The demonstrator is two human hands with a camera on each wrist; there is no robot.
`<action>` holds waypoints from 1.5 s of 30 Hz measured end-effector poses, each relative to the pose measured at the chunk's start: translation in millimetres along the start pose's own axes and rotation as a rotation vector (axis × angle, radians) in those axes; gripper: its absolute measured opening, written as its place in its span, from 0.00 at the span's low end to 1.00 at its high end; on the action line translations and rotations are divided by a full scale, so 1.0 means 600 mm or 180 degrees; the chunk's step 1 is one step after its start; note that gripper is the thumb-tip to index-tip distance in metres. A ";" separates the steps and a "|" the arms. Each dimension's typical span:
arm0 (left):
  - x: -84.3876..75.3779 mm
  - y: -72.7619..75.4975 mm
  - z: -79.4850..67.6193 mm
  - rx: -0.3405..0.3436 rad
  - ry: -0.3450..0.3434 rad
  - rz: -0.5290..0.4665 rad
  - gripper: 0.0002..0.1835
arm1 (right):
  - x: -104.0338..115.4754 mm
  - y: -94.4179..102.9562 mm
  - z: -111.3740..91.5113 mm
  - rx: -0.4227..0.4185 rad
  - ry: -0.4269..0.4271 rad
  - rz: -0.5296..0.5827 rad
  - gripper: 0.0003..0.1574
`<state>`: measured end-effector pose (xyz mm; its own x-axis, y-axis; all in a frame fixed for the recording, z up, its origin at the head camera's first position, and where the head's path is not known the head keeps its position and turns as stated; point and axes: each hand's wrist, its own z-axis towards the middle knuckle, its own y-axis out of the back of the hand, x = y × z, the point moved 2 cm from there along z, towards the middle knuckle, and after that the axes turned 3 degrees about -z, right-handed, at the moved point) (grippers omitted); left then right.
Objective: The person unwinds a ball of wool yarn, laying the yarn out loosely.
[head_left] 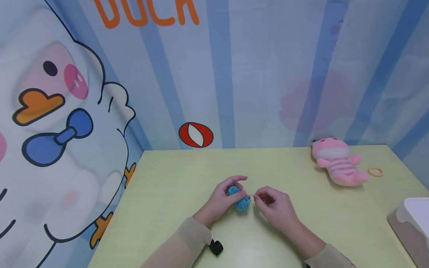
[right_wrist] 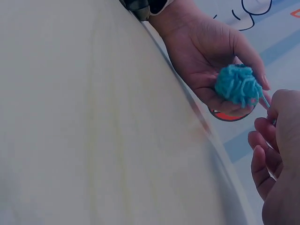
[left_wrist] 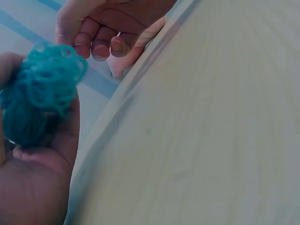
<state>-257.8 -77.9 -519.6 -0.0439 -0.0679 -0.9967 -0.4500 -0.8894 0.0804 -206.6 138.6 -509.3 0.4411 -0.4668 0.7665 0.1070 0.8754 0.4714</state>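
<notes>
- Blue yarn (right_wrist: 236, 86): right wrist view shows its strand (right_wrist: 265, 99) clearly; only the head view shows the ring (head_left: 375, 172) and box (head_left: 407, 227).
- The yarn lies in the left hand (head_left: 219, 201), held by thumb and fingers.
- Right hand (head_left: 279, 210), just apart from it, pinches the strand.

**Way round the yarn: room left and beyond, hands in between**

Past the left hand (head_left: 222, 198), which blocks the near left side of the blue yarn (head_left: 243, 205), bare tabletop (head_left: 157, 190) gives a hand passage. Beyond the yarn, a bare strip runs back to the striped backdrop (head_left: 258, 89), a barrier. Just right of the yarn, a short strand (head_left: 251, 195) and the right hand (head_left: 277, 209) bar the way. Farther right of it, the plush toy (head_left: 340, 165) and ring (head_left: 375, 175) obstruct beyond, the white-lidded box (head_left: 413, 219) nearer.
</notes>
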 end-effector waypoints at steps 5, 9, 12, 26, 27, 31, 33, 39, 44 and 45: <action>0.000 0.002 -0.001 -0.0093 0.0023 0.0209 0.25 | -0.002 0.005 0.001 -0.0107 0.0012 -0.0002 0.06; 0.001 0.004 0.000 -0.0119 0.0054 0.0148 0.23 | -0.002 0.009 0.002 -0.0143 0.0016 0.0005 0.05; 0.000 0.005 0.000 -0.0114 0.0051 0.0023 0.20 | -0.003 0.012 0.003 -0.0151 -0.0002 -0.0005 0.05; -0.008 0.005 -0.002 0.0138 0.0031 -0.0482 0.29 | -0.015 0.038 0.000 -0.0208 -0.0218 -0.0011 0.06; -0.009 0.004 -0.003 0.0195 0.0027 -0.0579 0.31 | -0.016 0.040 -0.001 -0.0201 -0.0220 -0.0021 0.05; -0.014 0.004 -0.005 0.0363 0.0032 -0.0860 0.31 | -0.019 0.049 -0.004 -0.0172 -0.0218 -0.0036 0.06; -0.015 0.004 -0.006 0.0387 0.0053 -0.0882 0.28 | -0.022 0.054 -0.006 -0.0160 -0.0200 -0.0051 0.06; -0.014 0.007 -0.007 0.0407 0.0096 -0.0838 0.29 | -0.029 0.068 -0.011 -0.0175 -0.0150 -0.0117 0.06; -0.014 0.005 -0.007 0.0525 0.0022 -0.0958 0.30 | -0.033 0.080 -0.016 -0.0156 -0.0199 -0.0188 0.06; -0.014 0.004 -0.007 0.0530 0.0010 -0.0956 0.28 | -0.034 0.082 -0.017 -0.0161 -0.0206 -0.0205 0.06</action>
<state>-255.0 -81.6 -511.1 0.1152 0.1843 -0.9761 -0.5819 -0.7839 -0.2166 -201.5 192.2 -506.2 0.3735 -0.5281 0.7627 0.1790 0.8477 0.4993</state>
